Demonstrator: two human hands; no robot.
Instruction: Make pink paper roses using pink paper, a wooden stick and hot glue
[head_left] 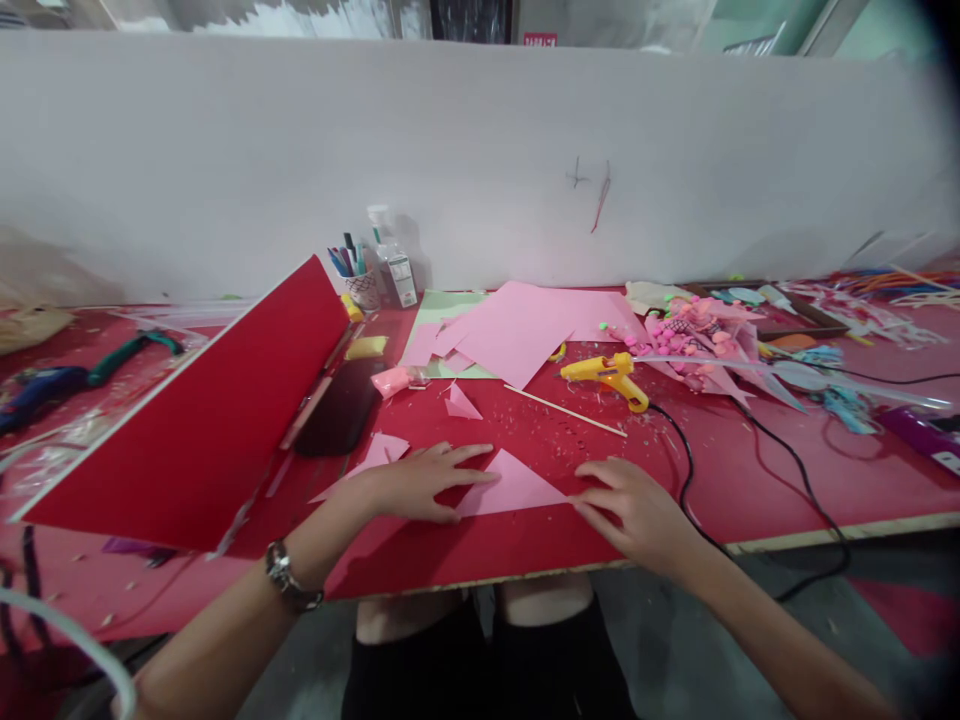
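A folded, triangular piece of pink paper [514, 487] lies on the red tabletop near its front edge. My left hand [424, 483] rests on the paper's left side with fingers spread, holding nothing. At the paper's right corner, my right hand [626, 505] has thumb and fingertips closed on the tip. Just behind the left wrist lies another pink paper piece [386, 450]. A small folded pink scrap [463, 402] stands a little farther back.
A yellow glue gun [611, 375] with a black cord lies right of a thin wooden stick [566, 410]. Large pink sheets [517, 325] lie behind. A red board [202, 420] leans at left beside a dark phone-like slab [341, 405]. Pink decorated pieces [701, 335] are heaped at right.
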